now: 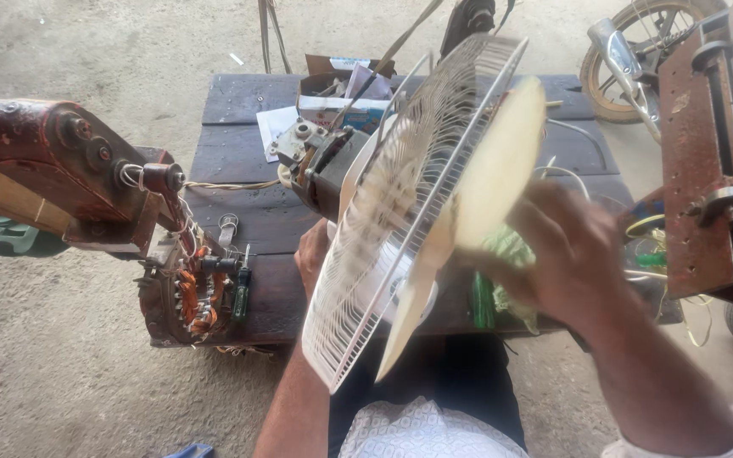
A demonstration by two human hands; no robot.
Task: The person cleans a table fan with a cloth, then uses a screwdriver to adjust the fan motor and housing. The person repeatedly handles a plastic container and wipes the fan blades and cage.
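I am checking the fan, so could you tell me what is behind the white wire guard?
Behind the white wire guard sits the dark motor, and the left hand shows below it. The guard covers the motor's front.

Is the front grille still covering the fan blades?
No: the pale blade lies bare beside the right hand, with only the white rear grille behind it.

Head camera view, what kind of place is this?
Probably an informal repair workshop: a bare fan motor, a copper-wound stator beside a winding machine, and a dark wooden table on concrete floor.
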